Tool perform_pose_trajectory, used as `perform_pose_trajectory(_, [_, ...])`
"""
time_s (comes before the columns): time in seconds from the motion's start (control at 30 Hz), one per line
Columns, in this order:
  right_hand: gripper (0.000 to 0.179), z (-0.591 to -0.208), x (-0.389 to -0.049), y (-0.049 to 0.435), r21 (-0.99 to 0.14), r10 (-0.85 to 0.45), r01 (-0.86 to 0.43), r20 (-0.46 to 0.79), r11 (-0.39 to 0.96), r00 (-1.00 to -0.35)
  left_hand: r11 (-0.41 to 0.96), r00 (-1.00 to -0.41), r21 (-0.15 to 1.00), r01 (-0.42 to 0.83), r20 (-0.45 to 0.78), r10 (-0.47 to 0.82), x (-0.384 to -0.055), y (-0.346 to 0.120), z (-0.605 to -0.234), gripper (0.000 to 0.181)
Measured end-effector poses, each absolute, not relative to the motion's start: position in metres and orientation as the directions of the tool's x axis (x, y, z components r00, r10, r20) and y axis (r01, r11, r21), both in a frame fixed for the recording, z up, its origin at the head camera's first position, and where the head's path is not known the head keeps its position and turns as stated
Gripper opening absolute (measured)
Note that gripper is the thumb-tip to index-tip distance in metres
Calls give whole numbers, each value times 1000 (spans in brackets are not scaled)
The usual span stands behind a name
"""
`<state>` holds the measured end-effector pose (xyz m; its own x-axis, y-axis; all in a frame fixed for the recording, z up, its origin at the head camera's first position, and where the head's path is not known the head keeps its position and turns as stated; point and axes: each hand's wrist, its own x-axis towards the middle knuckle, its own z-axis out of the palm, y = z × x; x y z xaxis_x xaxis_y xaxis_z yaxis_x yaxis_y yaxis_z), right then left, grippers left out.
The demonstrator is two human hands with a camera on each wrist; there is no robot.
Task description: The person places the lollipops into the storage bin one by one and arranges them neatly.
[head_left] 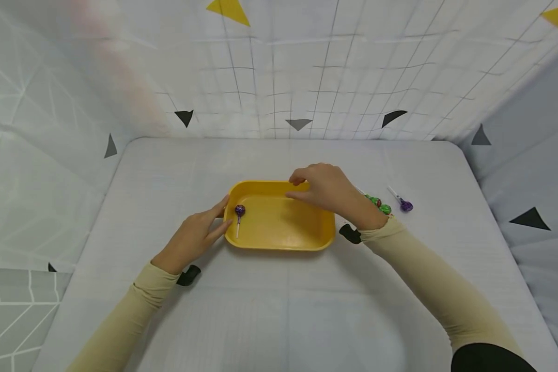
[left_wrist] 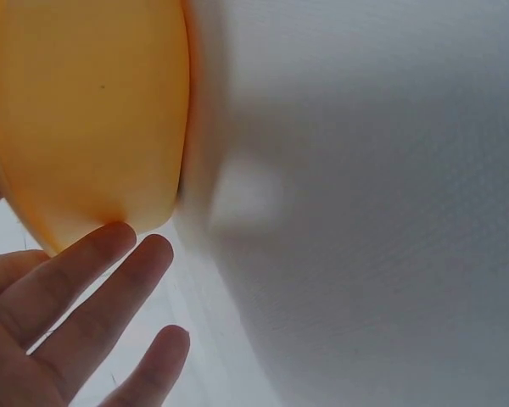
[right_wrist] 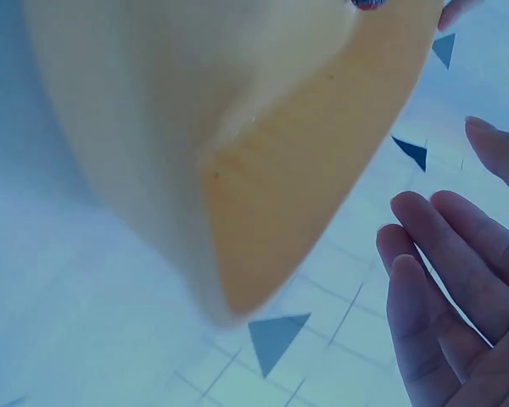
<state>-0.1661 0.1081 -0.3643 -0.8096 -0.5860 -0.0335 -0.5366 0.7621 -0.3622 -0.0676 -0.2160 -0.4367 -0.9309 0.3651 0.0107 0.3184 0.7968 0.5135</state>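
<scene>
A yellow tray [head_left: 279, 243] lies in the middle of the table. Inside it, near the left end, is a purple-wrapped lollipop [head_left: 240, 210] with its white stick toward the near side. My left hand [head_left: 192, 235] rests against the tray's left end, its fingers fairly straight in the left wrist view, fingertips [left_wrist: 114, 233] at the outer wall. Over the tray's far right corner hovers my right hand [head_left: 323, 188], fingers loosely bent and apart from the thumb, holding nothing. In the right wrist view, this hand's fingers [right_wrist: 458, 271] stand beside the tray wall [right_wrist: 297, 186].
To the right of the tray lie green-wrapped lollipops [head_left: 385, 209], partly hidden behind my right wrist. Another purple lollipop [head_left: 406, 205] lies farther right, stick pointing away. A white cloth wall [head_left: 279, 77] with dark and yellow triangles rises behind the table [head_left: 279, 310].
</scene>
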Motion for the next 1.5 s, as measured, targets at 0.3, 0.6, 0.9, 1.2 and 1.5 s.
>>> perform_pose_trajectory(0.3, [39, -363, -169, 134, -343, -544, -506, -16, 791, -839, 793, -930, 518, 319, 9, 367, -69, -216, -437, 68])
perform_pose_trajectory(0.6, [43, -358, -170, 155, -366, -459, -416, -34, 832, -888, 790, -928, 521, 323, 12, 372, -68, -217, -437, 68])
perform_pose_trajectory(0.9, [37, -363, -171, 192, -376, -403, -378, 14, 846, -915, 795, -929, 514, 323, 9, 371, -68, -216, -437, 67])
perform_pose_trajectory(1.2, [41, -378, -167, 223, -350, -339, -300, -52, 887, -939, 805, -932, 503, 313, -2, 364, -68, -217, -437, 68])
perform_pose_trajectory(1.5, [42, -393, -163, 240, -344, -290, -230, -132, 910, -948, 802, -930, 505, 318, 2, 368, -68, -217, -437, 68])
